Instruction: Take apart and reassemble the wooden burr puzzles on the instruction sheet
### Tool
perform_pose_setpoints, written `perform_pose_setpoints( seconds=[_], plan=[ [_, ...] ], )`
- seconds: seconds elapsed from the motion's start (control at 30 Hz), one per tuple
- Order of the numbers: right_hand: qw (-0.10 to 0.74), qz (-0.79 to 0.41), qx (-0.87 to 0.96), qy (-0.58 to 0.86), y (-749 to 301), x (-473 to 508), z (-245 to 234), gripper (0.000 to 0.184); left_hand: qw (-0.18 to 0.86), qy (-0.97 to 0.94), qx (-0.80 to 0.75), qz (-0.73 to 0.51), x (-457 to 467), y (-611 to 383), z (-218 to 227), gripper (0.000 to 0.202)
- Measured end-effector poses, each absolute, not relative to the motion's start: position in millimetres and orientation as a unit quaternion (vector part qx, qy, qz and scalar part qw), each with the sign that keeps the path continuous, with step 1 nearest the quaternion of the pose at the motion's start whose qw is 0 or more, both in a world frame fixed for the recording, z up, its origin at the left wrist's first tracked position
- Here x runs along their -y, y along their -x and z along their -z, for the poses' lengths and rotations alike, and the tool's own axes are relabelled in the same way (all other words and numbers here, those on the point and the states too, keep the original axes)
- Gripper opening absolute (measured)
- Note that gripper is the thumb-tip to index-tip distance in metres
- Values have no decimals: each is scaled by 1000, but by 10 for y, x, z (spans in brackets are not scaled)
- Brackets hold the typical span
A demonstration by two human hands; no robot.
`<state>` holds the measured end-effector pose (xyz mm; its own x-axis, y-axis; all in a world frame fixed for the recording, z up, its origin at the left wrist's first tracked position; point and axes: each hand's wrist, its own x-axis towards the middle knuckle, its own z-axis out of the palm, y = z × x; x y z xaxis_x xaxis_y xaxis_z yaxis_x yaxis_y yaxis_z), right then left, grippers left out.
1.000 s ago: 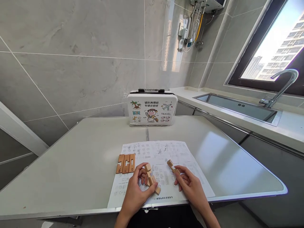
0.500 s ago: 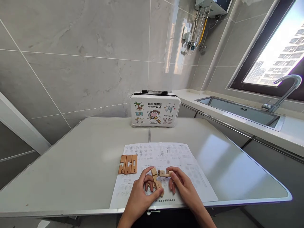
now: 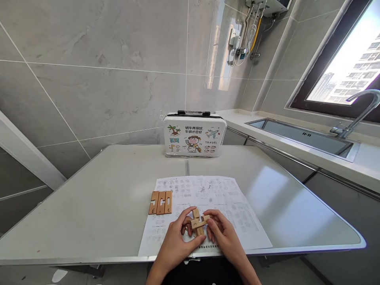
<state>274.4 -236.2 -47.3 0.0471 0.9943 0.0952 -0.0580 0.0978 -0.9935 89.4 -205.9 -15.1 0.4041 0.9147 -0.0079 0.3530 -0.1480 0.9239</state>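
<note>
Grey wall tiles rise behind a pale desk (image 3: 103,206), which carries a printed sheet (image 3: 237,206) full of small diagrams at its near edge. Both hands meet over the near part of this sheet. The left hand (image 3: 175,241) and the right hand (image 3: 227,239) hold the crossed wooden blocks (image 3: 198,223) between them, just above the paper. One block runs roughly from 12 to 6 o'clock and the other lies across it, tilted toward 2 o'clock. The left fingers (image 3: 182,219) are closed around the lengthwise block from the 9 o'clock side. The right fingers (image 3: 216,217) pinch the crosswise block from the 3 o'clock side.

At 10 o'clock from the hands, three flat wooden pieces (image 3: 160,202) lie side by side, touching one another, on the left edge of the sheet and well clear of the fingers. At 12 o'clock, at the far edge of the desk against the wall, a white case (image 3: 194,136) with cartoon prints stands upright. Toward 2 o'clock, a steel sink (image 3: 299,136) sits in the counter with a tap (image 3: 359,113) arching over it, below a bright window (image 3: 350,67).
</note>
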Motion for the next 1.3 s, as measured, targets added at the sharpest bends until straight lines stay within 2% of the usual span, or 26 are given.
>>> perform_pose_setpoints(
  seconds=[0.5,0.7,0.97,1.2,1.3],
  plan=[
    [548,-424,503,516,-2749,2400,492,38,470,-712,-447,-270,2065,-886,54,72],
    [551,-413,508,518,-2763,2384,518,41,458,-721,-446,-269,2056,-899,47,72],
    [550,-423,506,513,-2766,2360,534,47,461,-664,-479,-344,2061,-904,118,74],
    [442,-308,643,545,-2675,2400,417,20,440,-605,-521,-411,2016,-911,113,75],
    [423,-268,679,537,-2644,2408,391,19,440,-606,-516,-416,2020,-906,122,72]
  ],
)
